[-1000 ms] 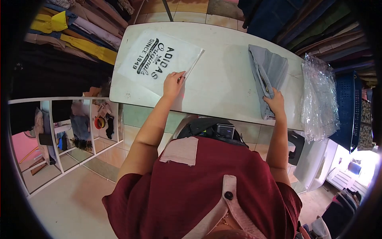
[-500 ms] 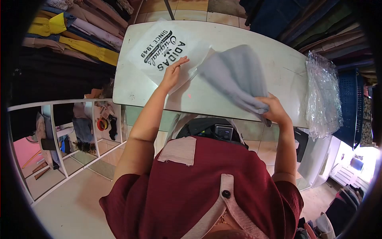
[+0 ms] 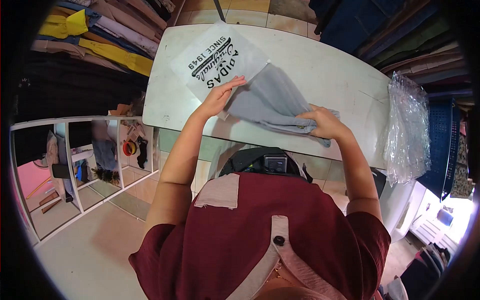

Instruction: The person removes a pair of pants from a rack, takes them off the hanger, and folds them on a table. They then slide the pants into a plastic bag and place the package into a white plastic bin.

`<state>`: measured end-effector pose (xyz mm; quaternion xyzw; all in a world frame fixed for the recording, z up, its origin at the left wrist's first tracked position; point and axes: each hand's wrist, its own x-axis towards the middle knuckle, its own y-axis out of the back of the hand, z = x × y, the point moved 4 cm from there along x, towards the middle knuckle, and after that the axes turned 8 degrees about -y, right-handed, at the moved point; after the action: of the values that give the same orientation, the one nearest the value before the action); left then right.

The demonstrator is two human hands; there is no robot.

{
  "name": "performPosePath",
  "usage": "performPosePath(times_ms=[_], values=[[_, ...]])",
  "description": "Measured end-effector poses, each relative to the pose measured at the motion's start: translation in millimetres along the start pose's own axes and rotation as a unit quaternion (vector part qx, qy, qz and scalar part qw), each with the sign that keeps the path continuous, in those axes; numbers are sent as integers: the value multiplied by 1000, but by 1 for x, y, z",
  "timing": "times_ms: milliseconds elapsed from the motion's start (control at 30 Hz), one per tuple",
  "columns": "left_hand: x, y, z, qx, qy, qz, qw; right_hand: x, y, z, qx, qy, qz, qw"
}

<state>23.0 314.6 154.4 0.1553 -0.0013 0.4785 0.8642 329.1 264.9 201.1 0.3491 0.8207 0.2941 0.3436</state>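
A folded grey garment lies on the white table, its far end at the mouth of a clear plastic bag printed with black lettering. My right hand grips the near end of the garment. My left hand holds the open edge of the bag, fingers pinching the plastic. The bag lies flat at the table's left part, slightly turned.
A stack of clear plastic bags hangs over the table's right end beside a blue crate. Folded clothes are piled at the left, white shelving stands below them, and hanging garments line the far right.
My right hand has carried the grey garment from the table's right side leftward to the bag's mouth. My left hand has lifted and turned the bag's open edge.
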Motion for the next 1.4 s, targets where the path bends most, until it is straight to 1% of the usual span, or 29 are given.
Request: performPosePath(times_ms=[33, 100, 133, 200, 233, 300, 333, 400, 433, 467, 500, 533, 567, 600, 633, 667, 733, 767, 833, 867, 933, 1067, 1133, 1167, 1233, 1267, 1333, 1367, 1400], values=[[-1, -3, -1, -2, 2, 3, 1000, -1, -3, 2, -1, 0, -3, 1000], [-4, -7, -3, 54, 0, 24, 998, -4, -4, 9, 41, -42, 64, 996], [-5, -8, -3, 53, 2, 26, 998, -4, -8, 11, 41, -41, 62, 996], [-2, -8, -5, -9, 8, 98, 995, -6, -13, 15, 53, -52, 103, 992], [1, -10, -4, -8, 9, 97, 995, -7, -18, 14, 54, -52, 103, 992], [8, -13, -5, -34, 28, 137, 990, -9, -27, 4, -39, -51, 151, 986], [13, -17, -6, -34, 28, 135, 990, -11, -31, -6, -38, -52, 152, 986], [23, -21, -4, 106, 8, 191, 976, -14, -34, -27, -90, -50, 189, 977], [29, -22, 1, 106, 7, 188, 976, -13, -38, -30, -94, -60, 158, 981], [34, -23, 6, 149, 22, 186, 971, -13, -41, -28, -92, -63, 161, 981], [39, -22, 11, 191, 35, 183, 964, -12, -47, -26, -108, -40, 158, 981], [45, -19, 18, 192, 33, 179, 965, -12, -49, -27, -125, -17, 155, 980], [52, -18, 23, 295, 55, 112, 947, -11, -50, -28, -123, -20, 158, 980], [58, -17, 24, 394, 76, 44, 915, -9, -52, -30, -144, -19, 127, 981], [64, -15, 22, 425, 62, 28, 903, -8, -54, -32, -164, -18, 95, 982], [69, -13, 19, 426, 59, 24, 903, -8, -52, -33, -162, -20, 98, 982], [78, -13, 17, 557, 55, -37, 828, -7, -49, -33, -155, -11, 80, 985], [80, -12, 18, 559, 51, -41, 827, -6, -48, -30, -152, -14, 84, 985], [84, -9, 26, 532, -13, 10, 846, -5, -48, -30, -193, 39, 102, 975], [84, -9, 24, 533, -17, 6, 846, -4, -48, -28, -191, 35, 107, 975], [82, -11, 25, 442, -72, 16, 894, -1, -50, -31, -216, 55, 114, 968], [81, -6, 26, 398, -82, 9, 914, 3, -53, -35, -274, 81, 159, 945], [84, -1, 25, 321, -82, 20, 943, 4, -56, -35, -284, 114, 189, 933], [84, -2, 26, 321, -83, 17, 943, 5, -56, -35, -283, 112, 190, 933], [84, 2, 26, 316, 9, 54, 947, 5, -54, -39, -309, 136, 213, 917], [86, 2, 31, 317, 8, 53, 947, 6, -52, -41, -309, 135, 214, 917], [91, -2, 39, 478, -2, -19, 878, 6, -51, -45, -317, 151, 216, 911], [94, -3, 43, 478, -2, -19, 878, 6, -50, -47, -317, 151, 217, 911], [99, -2, 43, 497, 35, -27, 867, 6, -49, -48, -326, 156, 211, 908]])
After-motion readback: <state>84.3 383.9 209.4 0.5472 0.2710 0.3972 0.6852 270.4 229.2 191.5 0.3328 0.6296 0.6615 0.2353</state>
